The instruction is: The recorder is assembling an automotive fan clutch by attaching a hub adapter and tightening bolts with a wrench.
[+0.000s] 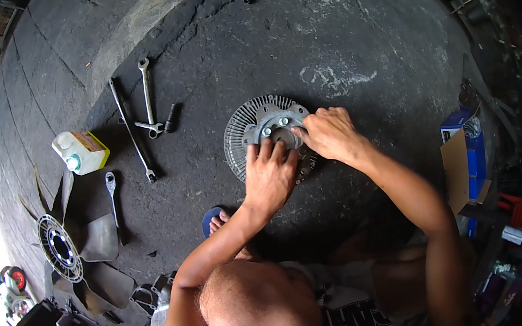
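A round, finned metal fan clutch lies on the dark floor, its bolted hub facing up. Two bolt heads show on the hub's flange. My left hand comes over the near side, fingers bent down onto the hub's inner edge. At the right side, my right hand is closed on the flange, its thumb pressing near the centre opening. Both hands cover the lower and right parts of the clutch. Whether a small part sits under my right fingers cannot be seen.
Left of the clutch lie a long-handled bar, a combination wrench, a black socket and a ratchet. Farther left stand a white jug and a metal fan. Blue boxes are at right.
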The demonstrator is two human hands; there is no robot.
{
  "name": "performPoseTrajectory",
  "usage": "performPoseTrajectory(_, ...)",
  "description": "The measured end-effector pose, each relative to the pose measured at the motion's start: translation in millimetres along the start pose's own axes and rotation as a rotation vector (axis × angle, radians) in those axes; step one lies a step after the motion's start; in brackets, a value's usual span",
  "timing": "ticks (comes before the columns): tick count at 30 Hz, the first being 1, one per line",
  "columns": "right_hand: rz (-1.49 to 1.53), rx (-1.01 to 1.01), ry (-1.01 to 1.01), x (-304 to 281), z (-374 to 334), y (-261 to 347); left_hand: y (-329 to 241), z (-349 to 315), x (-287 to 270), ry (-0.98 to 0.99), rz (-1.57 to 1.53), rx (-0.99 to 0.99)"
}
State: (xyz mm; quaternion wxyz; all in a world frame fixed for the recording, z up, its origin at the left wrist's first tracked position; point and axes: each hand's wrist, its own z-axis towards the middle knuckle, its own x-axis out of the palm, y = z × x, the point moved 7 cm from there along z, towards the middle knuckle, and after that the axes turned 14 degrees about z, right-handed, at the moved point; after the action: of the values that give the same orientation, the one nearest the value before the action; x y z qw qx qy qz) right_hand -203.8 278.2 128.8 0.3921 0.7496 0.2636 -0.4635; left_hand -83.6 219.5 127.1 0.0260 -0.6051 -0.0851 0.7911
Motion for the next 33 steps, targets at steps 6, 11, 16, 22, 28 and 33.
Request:
performPoseTrajectory(6,0.110,-0.119,-0.109,-0.6,1.2,-11.4,6.2,-0.7,5.6,0.112,-0.144,0.011)
performPoseTrajectory(11,0.031,-0.174,-0.210,-11.9,-7.5,0.0,5.0,1.7,5.6,0.136,-0.126,0.117)
performPoseTrajectory(16,0.034,-0.094,0.002,1.4,2.4,-2.3,9.7,10.7,3.2,0.140,-0.181,0.089)
performPoseTrajectory(22,0.048,-0.237,-0.153,-8.7,-1.5,7.2,-10.7,15.4,15.6,0.079,-0.100,0.018)
performPoseTrajectory(28,0.004,-0.170,0.073,-8.6,0.8,6.5,-9.7,8.2,12.9,-0.024,-0.212,-0.037)
performPoseTrajectory(33,0.018,-0.203,0.101,-9.4,3.5,4.4,-15.0,8.9,16.6,0.003,-0.173,0.068)
